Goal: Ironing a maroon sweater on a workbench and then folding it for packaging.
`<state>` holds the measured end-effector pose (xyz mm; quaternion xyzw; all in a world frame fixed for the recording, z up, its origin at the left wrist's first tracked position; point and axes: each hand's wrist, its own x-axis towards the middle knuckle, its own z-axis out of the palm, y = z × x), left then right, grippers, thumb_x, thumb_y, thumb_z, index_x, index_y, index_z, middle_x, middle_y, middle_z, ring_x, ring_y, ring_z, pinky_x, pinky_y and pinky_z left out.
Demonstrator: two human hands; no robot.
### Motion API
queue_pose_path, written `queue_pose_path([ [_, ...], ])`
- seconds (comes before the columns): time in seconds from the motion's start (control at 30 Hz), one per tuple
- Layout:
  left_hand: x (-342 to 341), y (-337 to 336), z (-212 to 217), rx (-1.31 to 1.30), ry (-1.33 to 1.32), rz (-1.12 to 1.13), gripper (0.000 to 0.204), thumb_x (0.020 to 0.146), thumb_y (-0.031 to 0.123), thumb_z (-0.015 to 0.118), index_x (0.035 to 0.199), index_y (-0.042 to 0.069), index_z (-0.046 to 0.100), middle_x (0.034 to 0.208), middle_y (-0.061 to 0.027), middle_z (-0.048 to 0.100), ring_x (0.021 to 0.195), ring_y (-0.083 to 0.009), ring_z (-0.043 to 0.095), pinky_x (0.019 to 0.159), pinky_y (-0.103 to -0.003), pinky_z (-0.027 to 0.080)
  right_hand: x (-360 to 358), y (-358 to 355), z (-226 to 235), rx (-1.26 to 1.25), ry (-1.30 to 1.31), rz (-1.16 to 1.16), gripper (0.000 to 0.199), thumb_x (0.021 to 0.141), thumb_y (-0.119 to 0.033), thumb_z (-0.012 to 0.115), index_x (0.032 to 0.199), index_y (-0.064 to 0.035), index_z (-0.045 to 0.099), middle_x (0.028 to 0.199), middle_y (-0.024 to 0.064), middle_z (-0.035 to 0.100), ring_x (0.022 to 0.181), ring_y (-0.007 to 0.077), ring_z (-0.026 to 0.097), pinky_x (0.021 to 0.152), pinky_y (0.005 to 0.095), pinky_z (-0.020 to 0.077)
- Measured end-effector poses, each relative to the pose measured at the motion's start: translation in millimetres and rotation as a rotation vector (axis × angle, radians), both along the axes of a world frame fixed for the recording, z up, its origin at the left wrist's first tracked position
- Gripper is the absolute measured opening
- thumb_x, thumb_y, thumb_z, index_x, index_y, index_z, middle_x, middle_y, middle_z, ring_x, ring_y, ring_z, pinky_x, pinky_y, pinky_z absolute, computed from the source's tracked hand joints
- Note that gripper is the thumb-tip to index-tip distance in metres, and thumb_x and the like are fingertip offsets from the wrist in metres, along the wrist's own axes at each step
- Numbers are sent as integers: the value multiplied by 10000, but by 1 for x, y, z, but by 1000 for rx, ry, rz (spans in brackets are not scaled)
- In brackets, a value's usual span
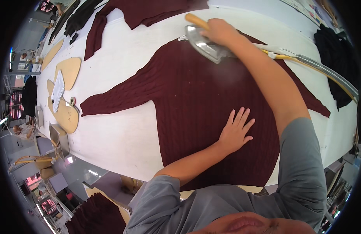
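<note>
A dark maroon cable-knit sweater (188, 101) lies spread on the white table, its sleeves stretched out to both sides. My left hand (236, 132) rests flat on the lower middle of the knit, fingers spread. At the far end, near the neckline, my right hand (223, 33) is wrapped round a steam iron (206, 46) with a pale metal soleplate and a wooden handle (196, 20) sticking out. A faint haze of steam shows just below the iron. Its hose and yellow cord (305, 60) run off to the right.
Another maroon sweater (149, 11) lies at the far side of the table (122, 128). Wooden shaping boards (67, 117), a folded paper and a tape roll are at the left. Dark garments (332, 66) lie far right. Folded maroon knitwear (96, 214) sits at lower left. Other people work beyond the left edge.
</note>
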<state>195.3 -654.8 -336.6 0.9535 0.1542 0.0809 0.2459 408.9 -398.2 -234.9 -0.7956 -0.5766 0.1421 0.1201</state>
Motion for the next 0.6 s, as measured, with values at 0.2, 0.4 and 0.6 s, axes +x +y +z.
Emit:
queue_pose_path([
  [0.2, -33, -38, 4, -33, 2, -61, 669, 972, 497, 589, 1524, 131, 496, 1668, -218, 274, 1547, -386, 239, 1241, -543, 190, -95, 26, 10, -98, 33, 98, 278, 889, -278, 649, 1006, -33, 708, 871, 112, 729, 760, 296, 685, 711, 428, 543],
  [0.4, -47, -46, 1, 4, -7, -90, 615, 976, 475, 596, 1506, 172, 523, 1662, -221, 286, 1540, -386, 263, 1227, -545, 227, -31, -3, -1, -36, -10, -52, 277, 914, -304, 666, 997, -43, 706, 874, 110, 730, 754, 307, 685, 706, 429, 545],
  [0.6, -45, -48, 2, 11, -18, -112, 593, 964, 456, 622, 1495, 207, 538, 1656, -221, 298, 1535, -389, 276, 1216, -543, 257, 102, -99, -3, -6, -112, -383, 409, 931, -409, 698, 968, -3, 668, 858, 140, 711, 752, 343, 663, 735, 453, 532],
])
